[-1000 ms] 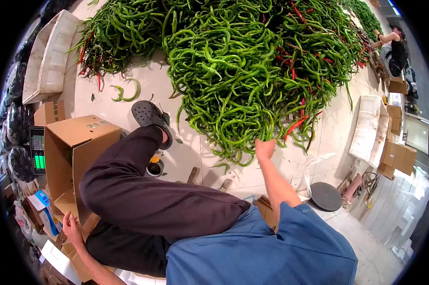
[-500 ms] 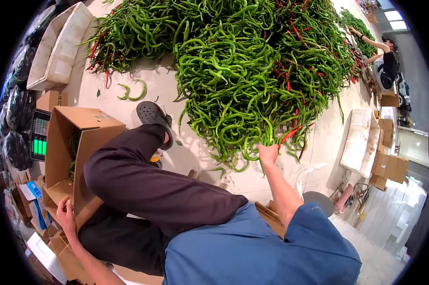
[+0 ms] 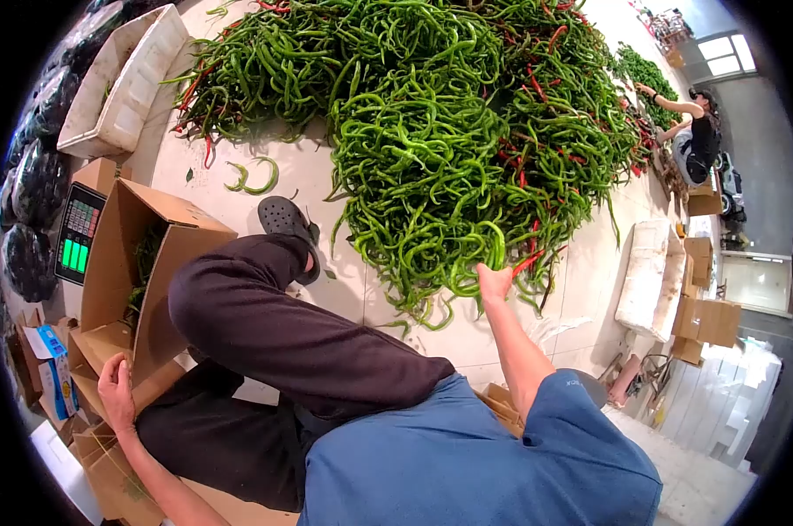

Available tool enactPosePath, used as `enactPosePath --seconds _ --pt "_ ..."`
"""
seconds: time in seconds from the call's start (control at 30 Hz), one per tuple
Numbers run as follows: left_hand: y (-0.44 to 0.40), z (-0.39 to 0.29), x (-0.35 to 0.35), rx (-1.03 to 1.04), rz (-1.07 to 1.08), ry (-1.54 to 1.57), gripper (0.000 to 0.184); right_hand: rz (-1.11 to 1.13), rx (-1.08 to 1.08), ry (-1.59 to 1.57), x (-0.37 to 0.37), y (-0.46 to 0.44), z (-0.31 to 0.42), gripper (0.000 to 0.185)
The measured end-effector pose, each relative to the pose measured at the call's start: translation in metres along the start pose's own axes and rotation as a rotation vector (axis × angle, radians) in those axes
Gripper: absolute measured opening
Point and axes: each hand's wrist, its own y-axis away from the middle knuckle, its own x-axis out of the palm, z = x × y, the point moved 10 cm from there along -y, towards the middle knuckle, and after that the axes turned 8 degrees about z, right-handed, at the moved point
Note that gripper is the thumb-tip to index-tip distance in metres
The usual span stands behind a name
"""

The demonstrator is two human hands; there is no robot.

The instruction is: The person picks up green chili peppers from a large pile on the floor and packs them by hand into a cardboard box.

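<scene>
A large heap of long green chili peppers, with some red ones mixed in, spreads over the floor. My right hand is at the heap's near edge, its fingers closed around a few green chili peppers; their exact number is hidden. To the left, an open cardboard box lies on its side with green peppers inside it. My left hand is at the box's lower flap, fingers curled together over its edge.
A digital scale display stands behind the box. White foam crates flank the heap left and right. Loose peppers lie near my shoe. Another person works at a farther pile.
The camera view has turned slightly. My right hand stays at the heap's near edge, closed on chili peppers, and my left hand stays at the box flap.
</scene>
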Motion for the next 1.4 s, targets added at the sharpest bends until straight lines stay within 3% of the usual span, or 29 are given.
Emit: enactPosePath --seconds 0.07,0.27,0.37,0.5,0.7,1.0,1.1,1.17,1.23,1.27,1.4 --pt "-0.002 0.005 0.000 -0.019 0.020 0.028 0.026 0.029 -0.029 -0.044 -0.011 -0.006 -0.013 0.062" --pt "0.000 -0.013 0.002 0.026 0.011 -0.004 0.026 0.144 -0.221 -0.035 -0.053 0.020 0.013 0.047" --pt "0.003 -0.027 0.001 0.069 -0.026 -0.023 0.026 0.226 -0.303 -0.089 -0.072 0.044 0.049 0.049" --pt "0.010 -0.054 0.000 0.139 -0.060 -0.024 0.026 0.331 -0.404 -0.060 -0.102 0.087 0.127 0.051" --pt "0.019 -0.121 -0.006 0.278 -0.088 0.080 0.025 0.675 -0.632 -0.334 -0.104 0.154 0.274 0.049" --pt "0.009 -0.203 -0.039 0.479 0.004 0.789 0.032 1.212 -0.885 -0.296 -0.044 0.335 0.482 0.046" --pt "-0.013 -0.183 -0.036 0.541 0.065 0.997 0.034 1.392 -0.968 -0.273 -0.018 0.417 0.532 0.042" --pt "-0.027 -0.150 -0.035 0.457 0.051 1.060 0.034 1.537 -1.012 -0.282 0.002 0.470 0.556 0.041" --pt "-0.033 -0.118 -0.040 0.314 -0.008 1.052 0.034 1.627 -1.022 -0.270 0.021 0.521 0.569 0.053" --pt "-0.035 -0.104 -0.046 0.298 -0.027 1.106 0.035 1.686 -1.004 -0.251 0.038 0.538 0.575 0.046" --pt "-0.033 -0.063 -0.074 0.287 -0.151 1.353 0.039 1.925 -0.962 -0.213 0.100 0.608 0.579 0.061"
